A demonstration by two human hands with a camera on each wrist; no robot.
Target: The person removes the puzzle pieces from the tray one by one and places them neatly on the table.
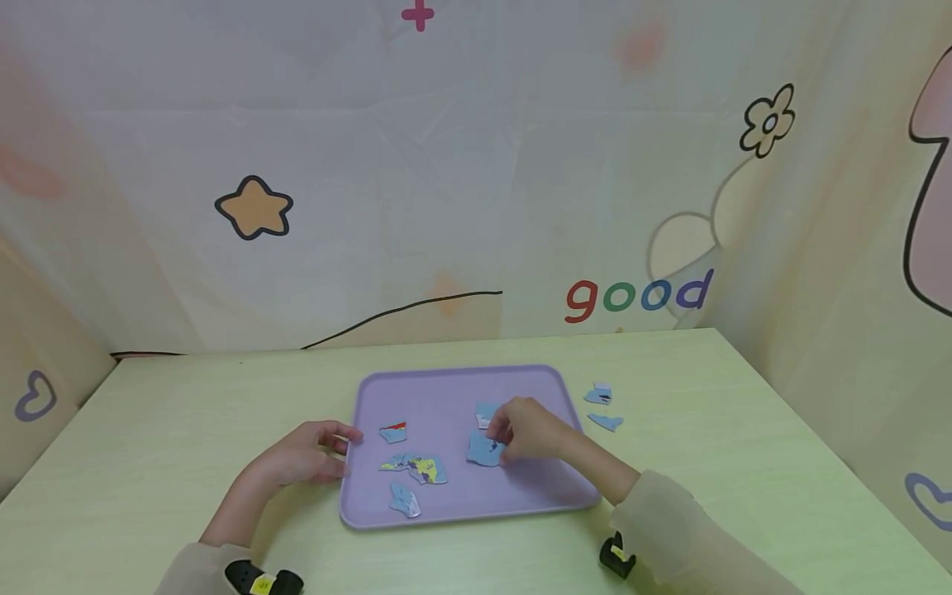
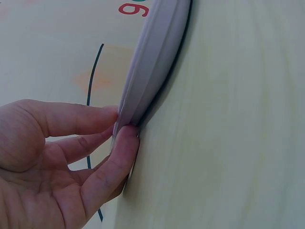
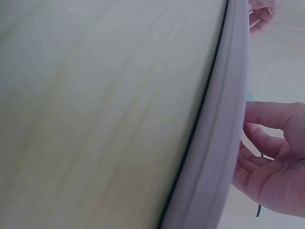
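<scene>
Here's the tray (image 1: 446, 398) on the counter (image 1: 744, 463), wall (image 1: 431, 215) behind! Pieces (image 1: 428, 470) run back to front on its left, more pieces (image 1: 482, 449) right, beside the right hand (image 1: 531, 430); two pieces (image 1: 606, 422) lie off-tray, right; left hand (image 1: 311, 452) against its left edge.

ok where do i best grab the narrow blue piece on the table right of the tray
Probably pinch the narrow blue piece across its middle, by its two long edges, right hand coming down from above and slightly right. It lies flat on the table, longer than wide, and the tray has a raised rim on its left.
</scene>
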